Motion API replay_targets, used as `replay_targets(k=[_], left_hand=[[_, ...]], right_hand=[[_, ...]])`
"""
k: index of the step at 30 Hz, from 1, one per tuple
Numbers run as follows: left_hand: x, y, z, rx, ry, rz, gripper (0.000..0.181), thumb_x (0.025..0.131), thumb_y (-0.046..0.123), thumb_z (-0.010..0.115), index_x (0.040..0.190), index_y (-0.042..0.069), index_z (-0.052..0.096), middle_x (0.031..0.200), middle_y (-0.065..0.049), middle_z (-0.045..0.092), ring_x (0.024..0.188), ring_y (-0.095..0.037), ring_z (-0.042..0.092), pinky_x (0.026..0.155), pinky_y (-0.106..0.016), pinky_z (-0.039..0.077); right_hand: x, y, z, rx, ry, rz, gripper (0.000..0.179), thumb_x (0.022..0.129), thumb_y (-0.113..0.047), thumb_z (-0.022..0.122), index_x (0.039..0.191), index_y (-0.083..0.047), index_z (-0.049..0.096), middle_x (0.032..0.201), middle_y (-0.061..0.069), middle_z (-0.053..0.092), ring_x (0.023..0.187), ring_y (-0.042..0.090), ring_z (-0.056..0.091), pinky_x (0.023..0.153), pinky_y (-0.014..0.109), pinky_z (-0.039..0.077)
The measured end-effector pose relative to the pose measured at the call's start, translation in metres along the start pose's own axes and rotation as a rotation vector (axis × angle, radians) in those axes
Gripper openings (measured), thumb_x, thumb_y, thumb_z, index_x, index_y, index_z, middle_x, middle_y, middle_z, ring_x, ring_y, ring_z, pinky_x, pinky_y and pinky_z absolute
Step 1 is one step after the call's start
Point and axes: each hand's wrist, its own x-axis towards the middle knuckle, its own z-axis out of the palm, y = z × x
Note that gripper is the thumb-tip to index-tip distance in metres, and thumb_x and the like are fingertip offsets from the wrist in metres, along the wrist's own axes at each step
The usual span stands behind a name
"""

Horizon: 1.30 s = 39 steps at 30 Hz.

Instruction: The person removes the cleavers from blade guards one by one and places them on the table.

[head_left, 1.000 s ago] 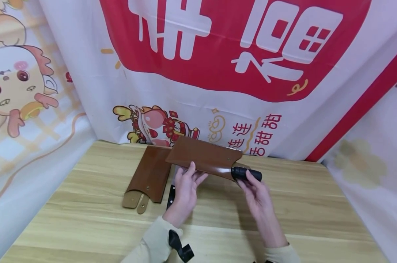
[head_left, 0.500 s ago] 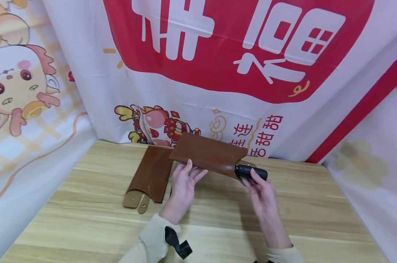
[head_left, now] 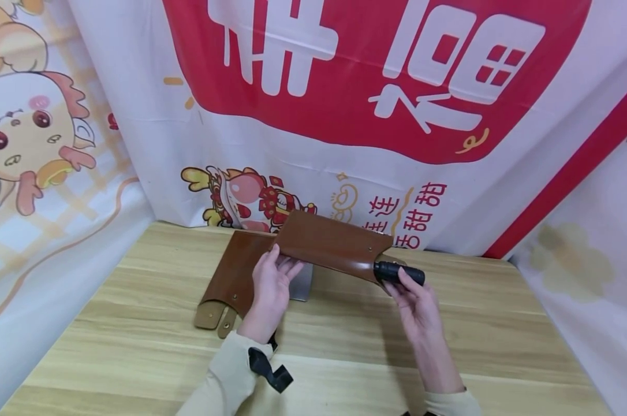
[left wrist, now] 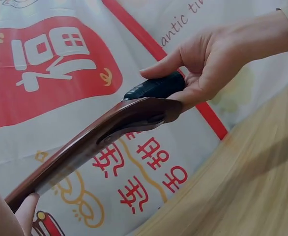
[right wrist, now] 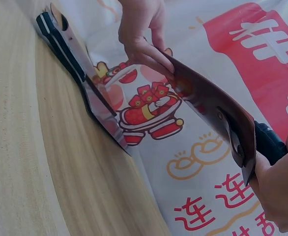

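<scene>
A brown leather knife sheath (head_left: 334, 242) is held up above the table, tilted, with a black knife handle (head_left: 402, 273) sticking out of its right end. Whatever blade is inside stays hidden. My left hand (head_left: 269, 289) pinches the sheath's left end between thumb and fingers, also seen in the right wrist view. My right hand (head_left: 417, 306) grips the black handle, its thumb on top, close to the sheath's mouth. Behind my left hand lies a second brown sheath (head_left: 232, 274), and beside it a cleaver (right wrist: 63, 46) with a riveted black handle, partly covered by that hand in the head view.
A wooden table (head_left: 370, 370) spreads below both hands. White printed cloth (head_left: 152, 144) with red and cartoon patterns hangs along the back and both sides. Strap tabs of the second sheath point toward the table's front.
My left hand has slid left and down along the sheath to its end corner, uncovering the cleaver's blade on the table. The sheath and right hand have moved slightly right.
</scene>
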Motion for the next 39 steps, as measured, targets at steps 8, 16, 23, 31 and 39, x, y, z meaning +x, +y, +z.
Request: replay_targets(k=[8,16,23,31,39], left_hand=[[0.01,0.015,-0.009,-0.032,0.071,-0.003,0.037,0.113,0.021,0.043,0.145,0.003,0.045,0.152,-0.023,0.047,0.137,-0.036,0.051,0.109,-0.052,0.045],[0.016,0.022,-0.008,-0.121,0.048,-0.032,0.056,0.112,0.033,0.044,0.16,0.008,0.03,0.157,-0.018,0.038,0.143,-0.029,0.042,0.116,-0.039,0.039],[0.007,-0.007,-0.001,-0.077,-0.048,-0.134,0.059,0.111,0.022,0.048,0.157,0.001,0.018,0.158,-0.027,0.029,0.147,-0.038,0.033,0.12,-0.047,0.033],[0.003,-0.003,0.002,-0.118,-0.038,-0.09,0.05,0.111,0.018,0.047,0.151,0.006,0.019,0.15,-0.022,0.036,0.143,-0.037,0.036,0.116,-0.05,0.034],[0.006,0.008,-0.002,-0.12,-0.022,-0.083,0.035,0.111,0.017,0.046,0.142,0.007,0.033,0.142,-0.018,0.042,0.141,-0.035,0.039,0.113,-0.048,0.036]], right_hand=[[0.003,-0.015,-0.01,0.116,-0.093,-0.003,0.018,0.097,0.016,0.057,0.112,0.006,0.058,0.104,0.024,0.072,0.097,0.032,0.075,0.091,0.045,0.058],[0.007,-0.032,-0.026,0.261,-0.237,-0.041,0.016,0.101,0.014,0.051,0.107,0.013,0.066,0.105,0.031,0.071,0.102,0.036,0.073,0.087,0.048,0.06],[0.007,-0.029,-0.025,0.193,-0.191,-0.011,0.016,0.099,0.016,0.053,0.107,0.01,0.066,0.108,0.029,0.071,0.101,0.036,0.074,0.089,0.047,0.059],[0.008,-0.033,-0.029,-0.009,-0.176,0.106,0.015,0.105,0.0,0.053,0.114,0.003,0.065,0.113,0.023,0.071,0.108,0.029,0.071,0.1,0.045,0.053],[0.012,-0.039,-0.031,-0.154,-0.205,0.232,0.047,0.11,-0.021,0.048,0.144,0.001,0.024,0.117,0.029,0.064,0.106,0.041,0.07,0.108,0.04,0.044]])
